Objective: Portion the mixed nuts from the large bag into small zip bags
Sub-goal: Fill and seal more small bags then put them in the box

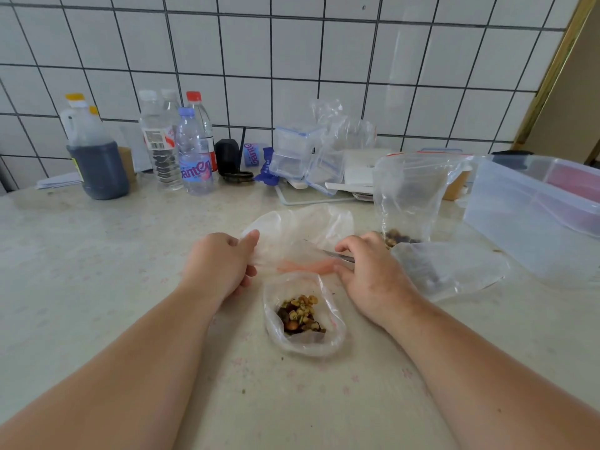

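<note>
Left hand (224, 264) & right hand (363, 267) pinch an empty small clear zip bag (302, 241); one nut-filled clear small bag (303, 315) lies unsealed nearby; tall clear large bag (409, 193) looks nearly empty.

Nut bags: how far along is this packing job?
One small bag of mixed nuts already lies filled on the table, though I can't tell if it is sealed. In hand: the left hand and right hand grip the ends of another small bag, which looks empty. Left: the large bag standing behind still holds nuts at its bottom.
</note>
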### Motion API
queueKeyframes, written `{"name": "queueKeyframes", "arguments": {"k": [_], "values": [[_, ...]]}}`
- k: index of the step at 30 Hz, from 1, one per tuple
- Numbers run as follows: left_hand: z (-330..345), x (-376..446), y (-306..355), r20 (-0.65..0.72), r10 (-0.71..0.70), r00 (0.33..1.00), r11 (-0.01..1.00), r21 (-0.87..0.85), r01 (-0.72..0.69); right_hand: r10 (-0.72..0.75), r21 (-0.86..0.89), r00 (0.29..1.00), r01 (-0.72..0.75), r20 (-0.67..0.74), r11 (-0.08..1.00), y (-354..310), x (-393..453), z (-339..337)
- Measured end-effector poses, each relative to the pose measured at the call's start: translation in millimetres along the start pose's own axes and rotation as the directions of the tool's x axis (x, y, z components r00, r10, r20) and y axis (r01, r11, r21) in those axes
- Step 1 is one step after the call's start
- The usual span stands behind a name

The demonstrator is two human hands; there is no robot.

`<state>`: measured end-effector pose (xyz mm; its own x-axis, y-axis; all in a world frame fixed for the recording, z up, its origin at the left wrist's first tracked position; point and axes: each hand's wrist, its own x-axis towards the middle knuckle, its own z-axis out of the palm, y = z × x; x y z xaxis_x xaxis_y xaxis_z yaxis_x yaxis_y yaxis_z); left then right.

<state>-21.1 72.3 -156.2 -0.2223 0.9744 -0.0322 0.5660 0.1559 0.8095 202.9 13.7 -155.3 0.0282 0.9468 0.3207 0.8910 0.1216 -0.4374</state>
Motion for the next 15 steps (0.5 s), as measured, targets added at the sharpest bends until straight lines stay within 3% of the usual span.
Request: {"name": "queueKeyframes", "arguments": {"k": [3, 6, 9, 11, 13, 15], "values": [[-6.6, -3.2, 0.1, -0.1, 0.067, 0.993, 0.997, 0.048, -0.062, -0.016, -0.033, 0.998, 0.015, -0.056, 0.999, -2.6, -5.5, -10.5], [-15.9, -6.6, 2.4, -0.183, 0.109, 0.977, 0.994, 0.008, -0.11, -0.075, -0.042, 0.976, 0.068, -0.203, 0.997, -6.7, -10.8, -23.8], [-19.0, -14.5, 8.9, -0.123, 0.202, 0.972, 0.976, -0.058, -0.21, -0.074, 0.06, 0.965, 0.092, -0.253, 0.994, -11.2, -15.8, -36.7], [-17.5, -22.0, 12.0, 0.038, 0.266, 0.963, 0.963, -0.064, -0.263, -0.069, 0.118, 0.983, 0.09, -0.167, 0.989, -13.3, -19.3, -42.9], [-16.1, -30.2, 14.5, 0.2, 0.3, 0.933, 0.952, 0.005, -0.307, -0.02, 0.125, 1.0, 0.017, 0.024, 0.992, -15.6, -24.0, -45.2], [-15.1, -33.8, 15.4, 0.279, 0.306, 0.91, 0.935, 0.092, -0.343, 0.056, 0.057, 0.969, -0.072, 0.239, 0.996, -18.3, -28.6, -44.2]]}}
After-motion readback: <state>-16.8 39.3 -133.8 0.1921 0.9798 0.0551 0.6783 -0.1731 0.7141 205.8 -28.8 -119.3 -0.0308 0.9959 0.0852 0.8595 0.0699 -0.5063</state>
